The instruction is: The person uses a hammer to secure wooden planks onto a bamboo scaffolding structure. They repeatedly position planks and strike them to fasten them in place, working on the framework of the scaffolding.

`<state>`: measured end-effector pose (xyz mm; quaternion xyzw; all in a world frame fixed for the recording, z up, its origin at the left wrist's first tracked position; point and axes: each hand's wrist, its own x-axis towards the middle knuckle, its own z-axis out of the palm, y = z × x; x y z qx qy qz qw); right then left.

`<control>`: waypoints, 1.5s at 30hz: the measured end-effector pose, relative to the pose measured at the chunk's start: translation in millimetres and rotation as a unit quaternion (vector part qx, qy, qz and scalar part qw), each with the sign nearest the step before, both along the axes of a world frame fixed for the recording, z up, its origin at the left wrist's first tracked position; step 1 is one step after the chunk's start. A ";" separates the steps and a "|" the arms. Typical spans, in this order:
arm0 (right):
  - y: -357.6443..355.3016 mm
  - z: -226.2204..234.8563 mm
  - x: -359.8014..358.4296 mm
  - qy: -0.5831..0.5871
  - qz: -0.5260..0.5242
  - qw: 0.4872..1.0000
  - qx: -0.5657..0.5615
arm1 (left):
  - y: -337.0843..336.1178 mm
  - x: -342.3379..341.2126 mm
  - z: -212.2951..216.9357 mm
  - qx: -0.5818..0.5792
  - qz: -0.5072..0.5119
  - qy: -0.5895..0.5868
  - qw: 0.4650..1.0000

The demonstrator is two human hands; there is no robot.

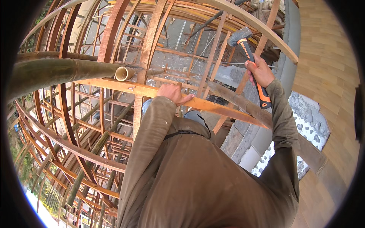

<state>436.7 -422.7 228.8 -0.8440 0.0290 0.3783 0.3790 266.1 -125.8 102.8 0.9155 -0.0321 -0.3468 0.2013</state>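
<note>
My right hand is closed round the handle of a sledgehammer. Its handle is orange and black, and its blunt grey metal head is raised at the upper end. My left hand lies over a long orange-brown wooden plank, fingers curled over its far side and thumb stretched along the top. The plank runs across in front of my body and crosses an upright timber. What looks like a bent nail shows on the plank, left of my left hand. The hammer is apart from the plank.
Thick bamboo poles come in from the left, one with a cut hollow end. Timber and bamboo framework fills the left, with a deep drop below. At the right are a tan wall and a round pole.
</note>
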 end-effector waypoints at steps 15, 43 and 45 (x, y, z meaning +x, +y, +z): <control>38.4 -2.7 -9.9 0.104 0.038 0.991 -0.072 | 8.7 -2.8 -5.1 -0.061 -0.001 -0.015 0.998; 41.5 -18.2 -56.8 0.187 0.099 0.971 -0.112 | 12.2 -3.9 -10.6 -0.096 0.024 -0.043 0.994; 43.6 -8.1 -31.4 0.112 0.063 0.988 -0.081 | 10.6 -6.1 -12.9 -0.101 0.027 -0.032 0.994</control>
